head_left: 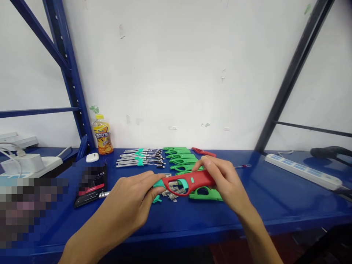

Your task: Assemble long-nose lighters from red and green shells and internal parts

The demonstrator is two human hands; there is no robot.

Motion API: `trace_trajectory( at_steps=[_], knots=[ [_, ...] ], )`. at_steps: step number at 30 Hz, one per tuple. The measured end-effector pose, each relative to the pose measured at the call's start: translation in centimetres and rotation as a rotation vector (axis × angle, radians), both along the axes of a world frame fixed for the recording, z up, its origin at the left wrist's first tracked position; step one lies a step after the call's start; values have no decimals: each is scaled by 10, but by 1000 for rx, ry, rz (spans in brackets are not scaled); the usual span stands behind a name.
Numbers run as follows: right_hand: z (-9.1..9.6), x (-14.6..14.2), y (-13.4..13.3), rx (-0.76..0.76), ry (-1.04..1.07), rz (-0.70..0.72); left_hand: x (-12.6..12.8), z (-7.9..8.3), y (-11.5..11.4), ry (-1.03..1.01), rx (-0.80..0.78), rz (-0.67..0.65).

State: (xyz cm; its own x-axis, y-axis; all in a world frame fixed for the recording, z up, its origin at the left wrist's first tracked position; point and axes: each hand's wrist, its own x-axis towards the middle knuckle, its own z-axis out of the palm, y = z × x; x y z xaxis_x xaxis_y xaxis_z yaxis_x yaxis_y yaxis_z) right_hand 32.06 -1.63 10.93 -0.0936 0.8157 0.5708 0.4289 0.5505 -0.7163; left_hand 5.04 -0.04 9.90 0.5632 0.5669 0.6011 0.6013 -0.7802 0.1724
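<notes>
A red long-nosed gas lighter with a teal trigger lies level across both hands above the blue table. My left hand pinches its teal collar between thumb and fingers, and the metal tube sticks out to the left behind that hand. Around the red handle's right end, my right hand is closed. Just behind and below are several green lighter shells in a column, one green shell partly under the right hand. Small clear lighter tanks and a loose teal piece lie beneath the held lighter.
Metal tubes with wires lie in rows at the back. Behind the shells is another red shell. A phone, white case and drink bottle stand left. A thin rod and power strip lie right.
</notes>
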Motion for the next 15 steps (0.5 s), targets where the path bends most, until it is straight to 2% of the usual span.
trace_trajectory(
  at_steps=[5, 8, 11, 15],
  knots=[
    [-9, -21, 2, -46, 146, 34, 20, -13, -2, 97, -24, 9],
    [-12, -34, 1, -84, 142, 76, 32, -19, -4, 216, -84, 28],
    [-10, -32, 0, -144, 67, 144, 31, -14, -7, 174, -151, -8],
    [-1, -17, -4, -7, -165, 220, 19, -4, -9, 36, -253, -61]
  ],
)
